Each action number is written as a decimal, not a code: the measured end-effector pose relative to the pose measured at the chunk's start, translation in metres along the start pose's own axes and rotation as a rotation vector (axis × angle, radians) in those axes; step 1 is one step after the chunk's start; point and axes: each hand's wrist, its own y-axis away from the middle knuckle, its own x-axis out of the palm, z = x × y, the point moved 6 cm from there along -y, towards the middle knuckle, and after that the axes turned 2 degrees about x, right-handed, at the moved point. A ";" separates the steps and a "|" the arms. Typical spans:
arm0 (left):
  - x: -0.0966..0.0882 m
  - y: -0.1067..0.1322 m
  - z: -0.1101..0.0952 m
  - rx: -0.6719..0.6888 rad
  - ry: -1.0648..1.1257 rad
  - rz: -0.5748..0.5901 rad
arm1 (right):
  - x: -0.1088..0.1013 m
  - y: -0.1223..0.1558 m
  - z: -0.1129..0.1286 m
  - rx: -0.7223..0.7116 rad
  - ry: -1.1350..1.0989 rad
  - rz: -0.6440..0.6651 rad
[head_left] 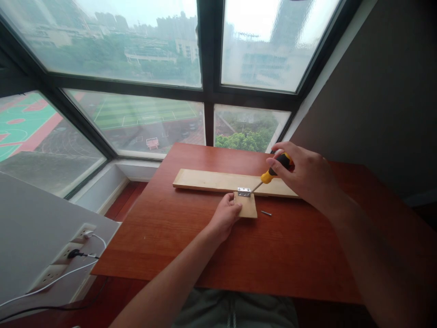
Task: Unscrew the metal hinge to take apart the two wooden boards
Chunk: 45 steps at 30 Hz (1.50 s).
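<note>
A long pale wooden board [211,181] lies across the far part of a red-brown table [191,241]. A small square wood block [248,207] butts against its near edge, and a small metal hinge [243,192] sits over the joint. My left hand [225,216] grips the block's left edge, fingers curled. My right hand [302,173] is closed round a yellow-and-black screwdriver [273,173]. Its tip rests on the hinge. A loose dark screw [266,212] lies on the table just right of the block.
Large windows rise behind the table, with a dark wall on the right. A white ledge at lower left carries wall sockets [73,248] with plugged-in cables. My lap shows under the table's near edge.
</note>
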 end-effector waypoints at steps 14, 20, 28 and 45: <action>0.002 0.002 -0.003 -0.010 -0.011 -0.007 | -0.003 0.003 -0.023 0.075 -0.102 -0.017; 0.003 0.003 -0.003 -0.020 -0.001 -0.019 | -0.003 0.003 -0.019 0.047 -0.217 0.050; 0.002 0.003 -0.004 -0.025 0.017 -0.027 | -0.006 0.002 -0.026 0.099 -0.073 0.018; 0.002 0.004 -0.006 -0.044 0.007 -0.034 | -0.008 0.008 -0.039 0.106 -0.154 0.123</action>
